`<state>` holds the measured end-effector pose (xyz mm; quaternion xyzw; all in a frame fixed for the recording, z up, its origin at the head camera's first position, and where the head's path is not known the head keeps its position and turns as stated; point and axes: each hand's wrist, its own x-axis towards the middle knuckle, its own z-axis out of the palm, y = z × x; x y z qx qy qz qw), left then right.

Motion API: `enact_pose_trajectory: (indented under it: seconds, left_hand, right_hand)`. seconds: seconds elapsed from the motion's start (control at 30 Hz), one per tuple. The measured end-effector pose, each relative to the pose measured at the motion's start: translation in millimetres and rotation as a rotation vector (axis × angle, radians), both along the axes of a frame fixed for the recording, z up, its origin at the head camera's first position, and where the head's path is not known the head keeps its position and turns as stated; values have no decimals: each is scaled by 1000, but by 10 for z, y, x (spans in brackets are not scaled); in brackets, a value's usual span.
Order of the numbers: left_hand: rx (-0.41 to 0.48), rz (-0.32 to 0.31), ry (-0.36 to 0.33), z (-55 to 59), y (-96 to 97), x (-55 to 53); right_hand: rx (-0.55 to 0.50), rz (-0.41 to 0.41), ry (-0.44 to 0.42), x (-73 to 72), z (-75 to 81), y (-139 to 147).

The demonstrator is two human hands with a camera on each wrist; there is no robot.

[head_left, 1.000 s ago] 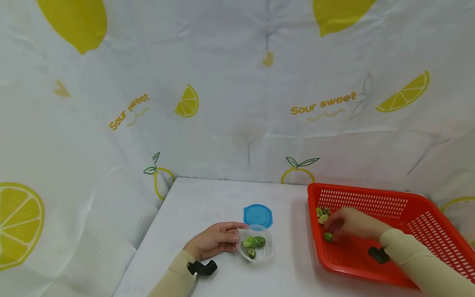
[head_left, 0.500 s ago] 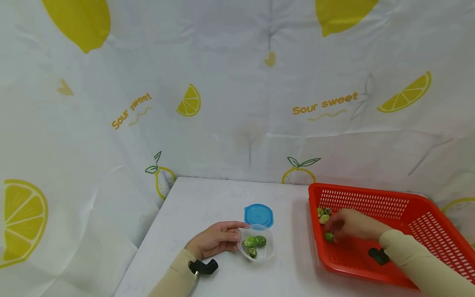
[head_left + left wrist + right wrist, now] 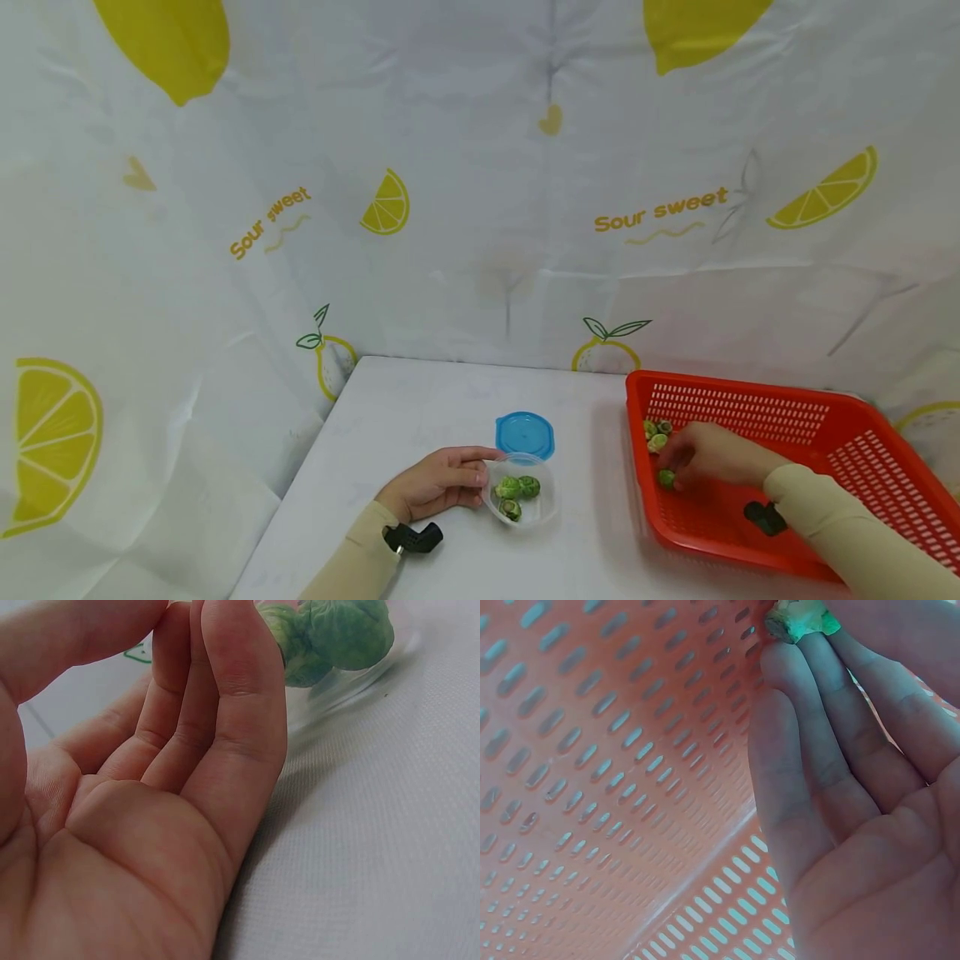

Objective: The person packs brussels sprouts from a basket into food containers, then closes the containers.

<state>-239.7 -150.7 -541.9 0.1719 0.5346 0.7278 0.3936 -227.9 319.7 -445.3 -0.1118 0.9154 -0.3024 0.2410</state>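
Observation:
A clear plastic tub (image 3: 542,518) stands on the table with several Brussels sprouts (image 3: 507,488) inside, and my left hand (image 3: 438,483) grips its left rim between thumb and fingers. In the left wrist view, the sprouts (image 3: 349,634) show through the tub's wall beyond the curled fingers. My right hand (image 3: 708,454) reaches down inside the red basket (image 3: 738,546) at its left end. A sprout (image 3: 802,619) sits at that hand's fingertips in the right wrist view, pinched against the thumb. Beside the hand lie a single sprout (image 3: 666,478) and a small cluster (image 3: 657,442).
A blue lid (image 3: 525,435) lies flat just behind the tub. The white table (image 3: 420,400) backs onto a hanging cloth (image 3: 450,275) printed with lemons. The basket's slotted walls rise around my right hand.
Both hands hold nearly the same places. The whole head view has shifted slightly to the right, while the tub, lid and basket keep their arrangement.

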Motion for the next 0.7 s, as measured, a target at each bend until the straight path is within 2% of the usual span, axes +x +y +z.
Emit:
enact_pose_trajectory:
  seconds: [0.33,0.47,0.7]
  left_hand:
    - [9,-5,-2,-8,4,2]
    - [10,-6,-12,-20,-11,6]
    - [9,-7,-4,6,0,3]
  right_hand:
    - [-4,24,17,19,23,55]
    - [-1,45,59,29,57,88]
    - [3,-26,91,87,250,151]
